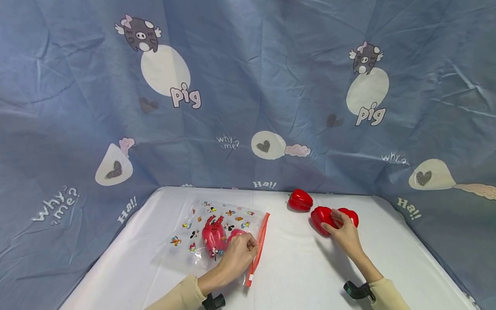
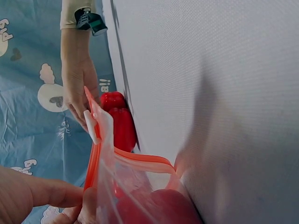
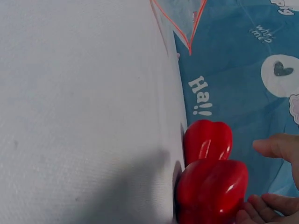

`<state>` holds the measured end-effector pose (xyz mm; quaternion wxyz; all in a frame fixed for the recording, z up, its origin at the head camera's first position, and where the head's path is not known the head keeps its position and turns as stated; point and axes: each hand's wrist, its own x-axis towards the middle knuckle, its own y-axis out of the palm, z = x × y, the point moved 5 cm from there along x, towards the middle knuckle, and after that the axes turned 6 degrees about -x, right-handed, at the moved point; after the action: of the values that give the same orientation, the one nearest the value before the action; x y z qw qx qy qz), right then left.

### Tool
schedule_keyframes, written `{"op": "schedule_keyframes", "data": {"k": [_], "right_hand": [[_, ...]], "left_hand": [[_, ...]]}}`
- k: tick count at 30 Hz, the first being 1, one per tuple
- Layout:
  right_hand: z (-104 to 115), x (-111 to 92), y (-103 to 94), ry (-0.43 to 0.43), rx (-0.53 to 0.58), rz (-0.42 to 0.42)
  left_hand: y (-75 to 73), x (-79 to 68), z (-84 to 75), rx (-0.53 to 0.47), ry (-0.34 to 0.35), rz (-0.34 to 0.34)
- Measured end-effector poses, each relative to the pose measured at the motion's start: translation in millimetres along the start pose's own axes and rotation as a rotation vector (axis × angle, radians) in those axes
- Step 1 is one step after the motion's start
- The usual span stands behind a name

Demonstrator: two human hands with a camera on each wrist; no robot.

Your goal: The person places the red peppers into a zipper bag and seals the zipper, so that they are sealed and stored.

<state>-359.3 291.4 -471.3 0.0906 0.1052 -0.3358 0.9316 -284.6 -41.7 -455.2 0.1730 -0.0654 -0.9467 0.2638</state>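
My left hand [image 1: 238,252] pinches the orange zip edge [image 2: 91,172] of a clear printed zip bag [image 1: 201,215] lying at the left of the table. Inside the bag are red bell peppers [image 1: 213,237], one of them partly behind that hand. In the left wrist view the bag's mouth gapes. At the right, my right hand [image 1: 346,232] reaches over two red bell peppers [image 1: 320,217], thumb and fingers spread apart. The right wrist view puts its fingertips [image 3: 254,210] right beside the nearer pepper [image 3: 210,191], with the thumb standing off.
Another red bell pepper [image 1: 300,200] lies at the table's back edge, left of the pair. The white table [image 1: 286,267] ends against a blue printed cloth [image 1: 240,86] hanging behind and along the sides. Dark wrist cameras [image 1: 356,290] sit on both wrists.
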Motion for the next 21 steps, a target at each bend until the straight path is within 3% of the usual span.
{"op": "schedule_keyframes", "data": {"k": [21], "right_hand": [[-16.2, 9.6, -3.0, 0.037, -0.076, -0.052]], "left_hand": [[-0.1, -0.3, -0.3, -0.002, 0.005, -0.008]]}}
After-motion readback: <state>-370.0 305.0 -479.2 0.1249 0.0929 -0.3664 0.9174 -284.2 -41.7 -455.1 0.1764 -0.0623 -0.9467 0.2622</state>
